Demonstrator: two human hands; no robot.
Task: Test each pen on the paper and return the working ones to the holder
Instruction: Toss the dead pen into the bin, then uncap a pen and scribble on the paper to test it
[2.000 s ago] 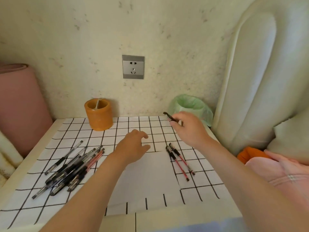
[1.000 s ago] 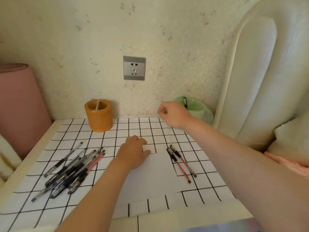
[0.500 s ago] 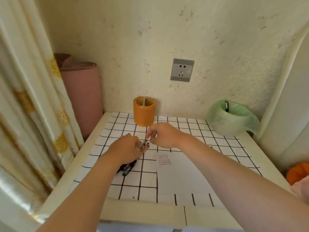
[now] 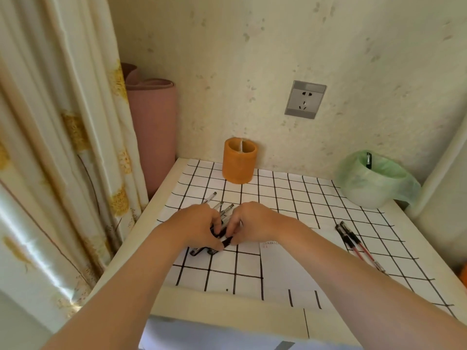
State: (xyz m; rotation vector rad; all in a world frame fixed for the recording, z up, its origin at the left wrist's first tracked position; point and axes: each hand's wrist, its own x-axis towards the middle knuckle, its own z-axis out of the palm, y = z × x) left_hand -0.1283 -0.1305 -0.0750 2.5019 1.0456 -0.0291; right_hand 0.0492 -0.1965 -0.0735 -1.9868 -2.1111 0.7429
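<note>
Head view: both hands down on the pen pile (image 4: 219, 210) at the table's (image 4: 161, 190) left side. Left hand (image 4: 195, 227) curled over the pile, fingers (image 4: 218, 245) bent around several dark barrels. Right hand (image 4: 255, 222) meeting it from the right, fingertips pinched on the black grip end of one pen (image 4: 227, 240). Whether that pen is already free of the others: cannot tell, since the knuckles hide the contact. A few clear barrels poking out past the hands toward the wall. Paper (image 4: 290, 269) just right of the hands, with small red marks near its top corner. Two red pens (image 4: 358, 248) lying together well apart to the right. Orange holder (image 4: 239, 161) at the back by the wall, one thin pale stick inside, otherwise seemingly empty. Green-lined bin (image 4: 374, 180) at the far right corner with one black pen (image 4: 369, 160) standing in it, probably a reject.

Step in hand, by judgement: picking the next pen out of the untested pile. Much left to do, with most pens not yet tried. Next move calls for drawing one pen clear without dragging its neighbours, shifting right to the paper, and scribbling near the existing marks; then holder if ink shows, elsewhere if not.
</note>
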